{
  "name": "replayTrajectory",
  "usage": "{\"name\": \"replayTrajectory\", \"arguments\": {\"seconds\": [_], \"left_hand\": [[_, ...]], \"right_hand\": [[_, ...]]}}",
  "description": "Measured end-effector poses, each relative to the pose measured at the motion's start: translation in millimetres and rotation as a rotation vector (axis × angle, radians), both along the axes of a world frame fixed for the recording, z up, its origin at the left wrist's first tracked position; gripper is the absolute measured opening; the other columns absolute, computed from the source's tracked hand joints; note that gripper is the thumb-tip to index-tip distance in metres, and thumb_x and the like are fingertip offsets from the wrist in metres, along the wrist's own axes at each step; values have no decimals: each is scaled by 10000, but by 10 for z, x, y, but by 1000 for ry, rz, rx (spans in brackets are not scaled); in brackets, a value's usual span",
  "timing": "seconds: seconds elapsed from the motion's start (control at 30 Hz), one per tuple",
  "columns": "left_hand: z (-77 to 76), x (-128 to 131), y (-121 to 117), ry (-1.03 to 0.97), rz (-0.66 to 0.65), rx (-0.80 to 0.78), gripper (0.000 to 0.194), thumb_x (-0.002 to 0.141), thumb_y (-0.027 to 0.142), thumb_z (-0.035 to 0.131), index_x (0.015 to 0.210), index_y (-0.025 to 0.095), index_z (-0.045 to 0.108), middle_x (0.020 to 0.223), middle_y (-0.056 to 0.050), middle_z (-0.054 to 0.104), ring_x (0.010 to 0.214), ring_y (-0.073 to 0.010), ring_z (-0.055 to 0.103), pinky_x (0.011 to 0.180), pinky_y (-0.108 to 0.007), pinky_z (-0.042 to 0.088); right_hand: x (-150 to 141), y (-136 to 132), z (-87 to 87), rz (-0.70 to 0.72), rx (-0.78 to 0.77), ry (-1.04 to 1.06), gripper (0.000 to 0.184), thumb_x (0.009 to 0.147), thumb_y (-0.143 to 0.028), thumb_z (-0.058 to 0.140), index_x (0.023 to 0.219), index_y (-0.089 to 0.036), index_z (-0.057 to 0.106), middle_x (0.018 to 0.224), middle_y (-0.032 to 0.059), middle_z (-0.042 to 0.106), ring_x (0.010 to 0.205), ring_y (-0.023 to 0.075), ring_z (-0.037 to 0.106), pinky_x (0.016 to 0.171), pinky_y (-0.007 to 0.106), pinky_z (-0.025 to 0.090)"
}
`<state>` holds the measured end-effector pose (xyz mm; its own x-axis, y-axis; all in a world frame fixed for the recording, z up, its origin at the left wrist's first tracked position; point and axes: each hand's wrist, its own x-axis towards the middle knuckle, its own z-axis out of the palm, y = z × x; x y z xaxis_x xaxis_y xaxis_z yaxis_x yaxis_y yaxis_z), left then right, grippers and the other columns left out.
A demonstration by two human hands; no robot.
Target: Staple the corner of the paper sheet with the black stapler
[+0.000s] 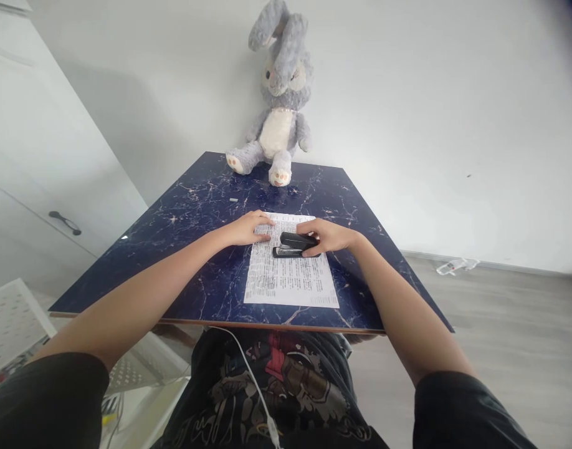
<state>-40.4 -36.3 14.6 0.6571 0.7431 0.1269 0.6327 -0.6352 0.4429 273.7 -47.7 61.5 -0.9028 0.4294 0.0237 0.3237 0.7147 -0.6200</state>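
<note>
Printed paper [290, 287] lies on the blue marbled table in front of me; I cannot tell if it is one sheet or several. My right hand [330, 237] is closed round the rear of a black stapler [290, 246], which is over the middle of the paper. The stapler's jaws point left and stand apart. At the paper's upper left edge rests my left hand [249, 229], its fingers stretched out and its thumb apart from them, touching the sheet.
A grey plush rabbit [279, 134] sits at the table's [183, 212] far end against the wall. A small pale piece [233, 200] lies left of its feet. Left is a white cabinet [43, 156]; a white cable [248, 368] hangs before my shirt. Clear plastic [455, 266] lies on the floor.
</note>
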Motion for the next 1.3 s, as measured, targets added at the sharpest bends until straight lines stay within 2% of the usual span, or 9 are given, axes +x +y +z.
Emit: {"name": "replayTrajectory", "arguments": {"seconds": [0.2, 0.33, 0.43, 0.6, 0.73, 0.83, 0.9, 1.03, 1.3], "left_hand": [[28, 1, -14, 40, 12, -20, 576, 916, 541, 698, 1427, 280, 650, 1499, -122, 559, 1382, -355, 516, 1164, -486, 404], [59, 10, -37, 52, 16, -31, 601, 914, 544, 689, 1448, 274, 635, 1521, -127, 541, 1389, -364, 508, 1169, -486, 396], [104, 9, -77, 73, 12, -55, 706, 872, 600, 719, 1490, 278, 607, 1570, -132, 499, 1416, -394, 478, 1181, -514, 386], [198, 0, -169, 156, -24, -120, 991, 790, 729, 743, 1628, 278, 463, 1708, -149, 347, 1528, -459, 330, 1243, -575, 297], [207, 0, -210, 224, -54, -190, 1178, 778, 786, 724, 1722, 268, 245, 1806, -126, 52, 1633, -469, 88, 1300, -579, 168], [168, -6, -202, 242, -91, -205, 1247, 781, 796, 718, 1739, 249, 138, 1796, -113, -63, 1651, -438, -29, 1322, -565, 45], [137, -19, -184, 250, -117, -201, 1255, 790, 792, 710, 1740, 241, 103, 1787, -106, -72, 1653, -415, -56, 1325, -553, -3], [104, -39, -159, 222, -125, -194, 1254, 787, 778, 719, 1738, 238, 107, 1784, -93, -51, 1655, -401, -52, 1329, -535, -18], [141, -10, -186, 245, -107, -219, 1281, 790, 776, 721, 1739, 208, 74, 1780, -100, -74, 1655, -393, -73, 1327, -538, -42]], "right_hand": [[14, 72, -90, -167, 68, 87, 309, 873, -458, 775, 916, -191, 627, 882, 2, 602, 787, 165, 531, 711, 306, 401], [32, 111, -132, -202, 81, 49, 340, 843, -478, 798, 900, -182, 641, 848, -3, 592, 770, 161, 515, 705, 305, 390], [100, 132, -113, -186, -59, 46, 386, 881, -524, 774, 995, -163, 698, 917, 32, 648, 812, 176, 558, 717, 307, 430], [315, 210, -117, -52, -376, 120, 473, 962, -542, 708, 1233, -155, 739, 1149, 96, 697, 950, 205, 624, 773, 308, 518], [401, 272, -189, -44, -465, 133, 463, 945, -477, 761, 1290, -169, 740, 1121, 85, 719, 904, 180, 623, 746, 284, 538], [405, 296, -219, -73, -480, 133, 479, 921, -461, 794, 1300, -173, 742, 1072, 73, 734, 854, 165, 619, 716, 272, 531], [399, 303, -218, -81, -478, 124, 493, 912, -462, 802, 1307, -174, 740, 1047, 69, 740, 836, 162, 619, 703, 269, 529], [388, 306, -197, -71, -463, 105, 512, 914, -464, 797, 1328, -170, 727, 1048, 74, 748, 820, 160, 619, 683, 269, 517], [393, 307, -213, -57, -449, 116, 498, 929, -453, 782, 1339, -177, 715, 1018, 55, 728, 785, 141, 591, 668, 256, 509]]}}
